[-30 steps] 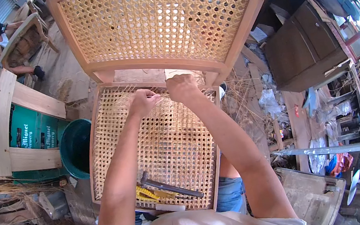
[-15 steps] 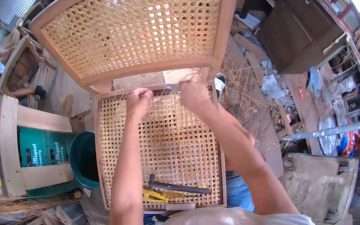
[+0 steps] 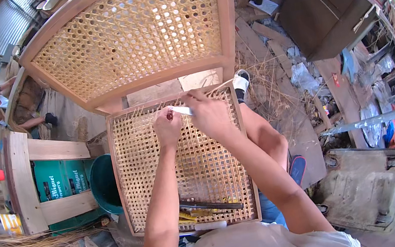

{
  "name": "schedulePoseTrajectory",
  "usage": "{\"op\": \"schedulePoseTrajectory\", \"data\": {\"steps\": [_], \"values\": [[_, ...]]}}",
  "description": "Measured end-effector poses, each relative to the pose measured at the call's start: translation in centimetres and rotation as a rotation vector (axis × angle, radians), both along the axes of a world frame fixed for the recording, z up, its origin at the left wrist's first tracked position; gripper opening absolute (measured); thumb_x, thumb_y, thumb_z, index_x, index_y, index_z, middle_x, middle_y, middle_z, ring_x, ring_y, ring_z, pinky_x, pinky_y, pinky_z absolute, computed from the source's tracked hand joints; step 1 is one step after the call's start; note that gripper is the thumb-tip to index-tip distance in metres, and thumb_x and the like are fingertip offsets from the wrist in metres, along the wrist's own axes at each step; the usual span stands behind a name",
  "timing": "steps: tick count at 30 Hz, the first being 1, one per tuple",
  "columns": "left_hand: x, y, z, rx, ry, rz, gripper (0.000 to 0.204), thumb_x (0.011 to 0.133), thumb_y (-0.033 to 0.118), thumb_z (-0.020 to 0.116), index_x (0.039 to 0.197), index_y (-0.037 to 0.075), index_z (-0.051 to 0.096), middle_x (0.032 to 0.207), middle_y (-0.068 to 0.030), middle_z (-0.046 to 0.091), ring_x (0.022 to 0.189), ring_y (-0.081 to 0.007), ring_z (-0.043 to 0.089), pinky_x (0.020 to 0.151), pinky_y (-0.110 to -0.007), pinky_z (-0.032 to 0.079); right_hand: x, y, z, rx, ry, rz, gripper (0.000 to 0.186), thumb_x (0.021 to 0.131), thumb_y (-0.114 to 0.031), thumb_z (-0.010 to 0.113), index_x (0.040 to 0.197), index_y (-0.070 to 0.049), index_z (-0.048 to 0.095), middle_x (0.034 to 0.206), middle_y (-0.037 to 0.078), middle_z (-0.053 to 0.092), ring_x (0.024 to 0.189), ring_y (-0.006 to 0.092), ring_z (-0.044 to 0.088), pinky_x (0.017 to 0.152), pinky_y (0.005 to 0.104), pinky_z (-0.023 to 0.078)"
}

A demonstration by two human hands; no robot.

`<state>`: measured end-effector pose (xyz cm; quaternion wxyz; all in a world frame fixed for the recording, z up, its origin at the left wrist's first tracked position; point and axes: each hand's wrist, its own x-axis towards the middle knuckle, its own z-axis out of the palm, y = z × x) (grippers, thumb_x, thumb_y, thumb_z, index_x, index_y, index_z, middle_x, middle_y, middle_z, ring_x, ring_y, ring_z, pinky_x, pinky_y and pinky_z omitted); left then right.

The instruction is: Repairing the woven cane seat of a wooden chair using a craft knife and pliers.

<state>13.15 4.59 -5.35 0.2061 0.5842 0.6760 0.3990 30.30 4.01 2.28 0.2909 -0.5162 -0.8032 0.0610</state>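
Works over the woven cane seat (image 3: 137,169) of a wooden chair (image 3: 165,80), near its rear edge. Curls the left hand (image 3: 167,127) nearly closed around a dark red object (image 3: 170,115), too hidden to identify. Holds a slim white piece (image 3: 182,110) in the bent fingers of the right hand (image 3: 210,115), between both hands.

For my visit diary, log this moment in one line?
left hand: over woven seat | right hand: over seat | pale slim object: between hands, holder unclear | cane backrest: beyond
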Motion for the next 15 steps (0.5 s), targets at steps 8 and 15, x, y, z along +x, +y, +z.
{"op": "schedulePoseTrajectory", "data": {"steps": [8, 15], "values": [[-0.2, -1.2, -1.3, 0.149, 0.194, 0.017, 0.019, 0.097, 0.016, 0.066, 0.108, 0.002, 0.073, 0.094, -0.0191, 0.068, 0.087, -0.0376, 0.064, 0.083, -0.047, 0.052, -1.2, 6.0, -2.9, -0.265, -0.329, 0.048, 0.016, 0.094, -0.01, 0.057, 0.105, -0.005, 0.067, 0.109, 0.014, 0.069, 0.085, 0.0311, 0.075, 0.073, 0.0445, 0.06], [0.2, -1.4, -1.8, 0.188, 0.283, 0.049, 0.013, 0.096, 0.015, 0.066, 0.101, 0.003, 0.069, 0.092, -0.0161, 0.064, 0.091, -0.0372, 0.062, 0.084, -0.049, 0.051, -0.3, 6.2, -2.3, -0.247, -0.357, 0.022, 0.014, 0.094, -0.017, 0.063, 0.104, -0.007, 0.064, 0.103, 0.015, 0.071, 0.086, 0.0335, 0.075, 0.074, 0.0464, 0.059]]}}
